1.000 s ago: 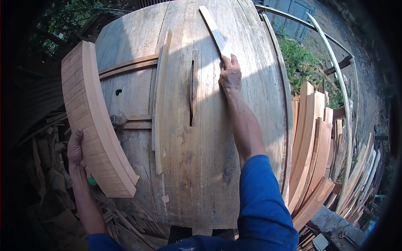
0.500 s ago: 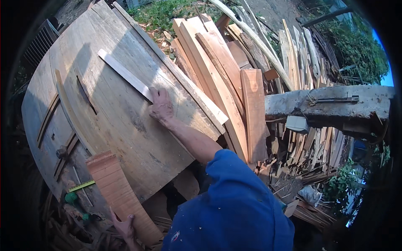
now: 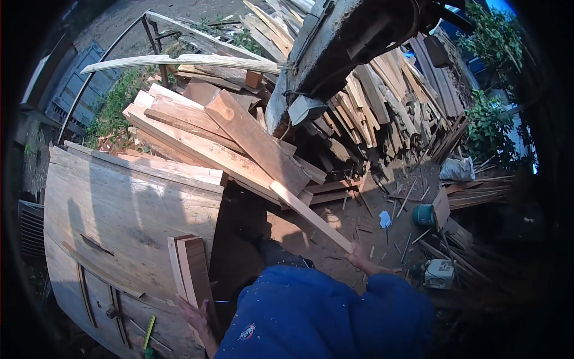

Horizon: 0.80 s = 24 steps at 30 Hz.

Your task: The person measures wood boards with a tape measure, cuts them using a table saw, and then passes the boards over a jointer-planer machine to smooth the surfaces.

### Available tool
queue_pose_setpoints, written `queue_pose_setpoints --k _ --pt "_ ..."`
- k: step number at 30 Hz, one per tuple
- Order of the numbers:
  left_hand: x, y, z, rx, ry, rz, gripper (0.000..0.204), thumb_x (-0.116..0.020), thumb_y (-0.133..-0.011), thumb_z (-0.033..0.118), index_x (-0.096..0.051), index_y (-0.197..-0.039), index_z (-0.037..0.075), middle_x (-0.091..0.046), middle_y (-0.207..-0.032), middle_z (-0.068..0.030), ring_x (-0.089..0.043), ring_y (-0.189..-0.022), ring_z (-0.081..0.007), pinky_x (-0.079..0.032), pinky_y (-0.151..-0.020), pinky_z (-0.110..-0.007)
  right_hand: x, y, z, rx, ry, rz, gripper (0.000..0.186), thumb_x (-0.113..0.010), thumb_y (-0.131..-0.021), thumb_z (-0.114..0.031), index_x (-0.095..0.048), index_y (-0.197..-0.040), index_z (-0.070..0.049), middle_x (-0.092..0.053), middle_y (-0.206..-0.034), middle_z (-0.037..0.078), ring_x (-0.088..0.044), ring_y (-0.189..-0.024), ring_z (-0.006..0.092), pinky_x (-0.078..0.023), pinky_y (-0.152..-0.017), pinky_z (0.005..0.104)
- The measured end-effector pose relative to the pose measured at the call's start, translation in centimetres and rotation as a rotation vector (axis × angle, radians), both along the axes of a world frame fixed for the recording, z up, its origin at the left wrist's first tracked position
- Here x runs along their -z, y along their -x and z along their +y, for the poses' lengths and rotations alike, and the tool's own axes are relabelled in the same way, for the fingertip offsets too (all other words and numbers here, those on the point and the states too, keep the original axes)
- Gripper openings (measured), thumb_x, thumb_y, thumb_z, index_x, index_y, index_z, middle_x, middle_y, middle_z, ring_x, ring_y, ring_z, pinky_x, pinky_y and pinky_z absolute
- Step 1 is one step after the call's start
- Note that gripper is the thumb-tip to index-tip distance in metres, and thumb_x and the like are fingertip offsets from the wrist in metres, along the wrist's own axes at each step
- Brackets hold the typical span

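Observation:
My right hand (image 3: 360, 258) is closed around the near end of a long, narrow wooden strip (image 3: 314, 218), which slants up and left toward the stacked boards. At the near right edge of the worktable (image 3: 134, 203), my left hand (image 3: 194, 312) grips the lower part of a wooden board (image 3: 196, 269) standing on end. A second, lighter piece shows along that board's left side. On the tabletop lie a thin curved strip (image 3: 101, 271) and, nearer me, a yellow measuring tape (image 3: 149, 330).
Thick planks (image 3: 197, 152) lie piled beyond the table. A weathered beam (image 3: 311, 63) juts in above a heap of offcuts (image 3: 359, 107). Scraps, a green bucket (image 3: 423, 215) and a whitish box (image 3: 439, 273) are on the ground at right.
My view has swung to the right. My right hand has carried the narrow strip off the tabletop, out to my right. My left hand keeps hold of the board, which now stands more upright.

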<state>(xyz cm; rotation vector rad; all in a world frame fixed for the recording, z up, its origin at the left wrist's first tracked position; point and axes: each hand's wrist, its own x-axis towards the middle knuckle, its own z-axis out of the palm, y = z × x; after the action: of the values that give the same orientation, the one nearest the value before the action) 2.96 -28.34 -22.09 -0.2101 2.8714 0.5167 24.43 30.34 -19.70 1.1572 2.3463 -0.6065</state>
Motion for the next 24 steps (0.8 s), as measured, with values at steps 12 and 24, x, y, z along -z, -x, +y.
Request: queue_pose_setpoints --k 12,24 --pt "5.9 -2.7 0.6 0.186 0.456 0.236 0.126 -0.091 -0.062 0.050 -0.026 -0.157 -0.001 -0.049 -0.141 -0.0279 -0.048 -0.129 -0.0465 -0.041 -0.107 -0.054 6.8 2.2 4.7 0.824 -0.273 0.320 0.050 -0.084 -0.071 -0.033 -0.069 -0.110 -0.004 -0.072 -0.106 0.021 -0.068 -0.104 0.0395 -0.053 -0.088 0.0456" --pt "6.7 -3.3 -0.9 0.233 0.447 0.173 0.129 -0.083 -0.065 0.064 -0.023 -0.157 -0.003 -0.051 -0.137 -0.0279 -0.051 -0.125 -0.0466 -0.042 -0.104 -0.056 -1.3 31.6 24.5 0.209 0.361 1.073 0.102 -0.078 -0.082 -0.058 -0.031 -0.158 -0.009 -0.051 -0.146 0.025 -0.051 -0.137 0.0348 -0.042 -0.112 0.0432"
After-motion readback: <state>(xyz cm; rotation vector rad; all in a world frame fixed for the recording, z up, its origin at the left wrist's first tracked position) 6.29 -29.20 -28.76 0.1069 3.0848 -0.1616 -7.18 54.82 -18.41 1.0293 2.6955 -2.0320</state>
